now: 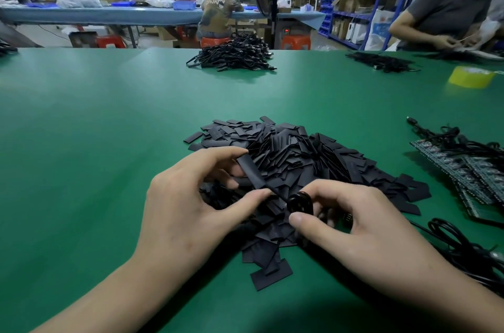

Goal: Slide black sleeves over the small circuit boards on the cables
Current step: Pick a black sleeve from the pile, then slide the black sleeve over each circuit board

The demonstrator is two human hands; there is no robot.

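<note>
A heap of flat black sleeves (294, 158) lies on the green table in front of me. My left hand (188, 204) pinches one black sleeve (251, 171) between thumb and fingers, holding it slanted over the heap. A thin cable runs from the sleeve's lower end to a small coiled black cable bundle (300, 203), which my right hand (362, 229) grips between thumb and fingers. Whether a circuit board sits inside the sleeve is hidden.
Circuit boards with black cables (463, 166) lie at the right edge, and more cables (469, 251) nearer me. A pile of sleeved cables (234, 56) sits at the far middle, a yellow tape roll (470, 76) at far right. Another person works at the far right corner.
</note>
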